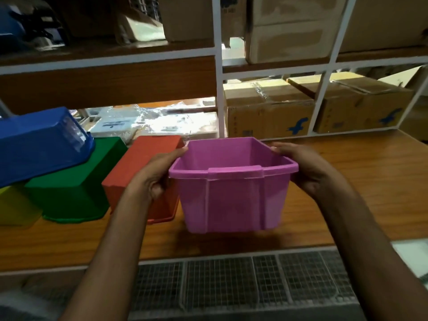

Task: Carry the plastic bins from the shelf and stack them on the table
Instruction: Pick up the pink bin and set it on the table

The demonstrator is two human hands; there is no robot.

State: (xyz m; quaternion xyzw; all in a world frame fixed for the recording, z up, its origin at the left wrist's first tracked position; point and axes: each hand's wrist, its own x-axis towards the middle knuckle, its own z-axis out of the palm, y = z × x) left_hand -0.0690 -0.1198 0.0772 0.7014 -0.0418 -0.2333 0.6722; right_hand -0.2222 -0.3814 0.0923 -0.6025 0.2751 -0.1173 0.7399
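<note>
A pink plastic bin (234, 186) is held upright, open side up, between two bare hands above a wooden shelf board (361, 181). The left hand (157, 174) is pressed against the bin's left wall, its fingers (178, 152) curled over the rim; the right hand (303, 167) is clamped on the right wall, fingertips likewise hooked over the rim's edge. Whether the bin's base touches the board cannot be told. Just to its left, an orange bin (141, 172) is seen upside down on the board, partly hidden by the left wrist. Farther left, a green bin (74, 188) and a yellow bin (14, 207) are also overturned, and a blue bin (39, 144) is propped tilted across them. Taped cardboard boxes (271, 110) are stored behind white frame uprights at the far right, with plastic-wrapped packages (148, 121) at the far centre. A wire mesh panel (231, 281) is visible below the board's near edge.
</note>
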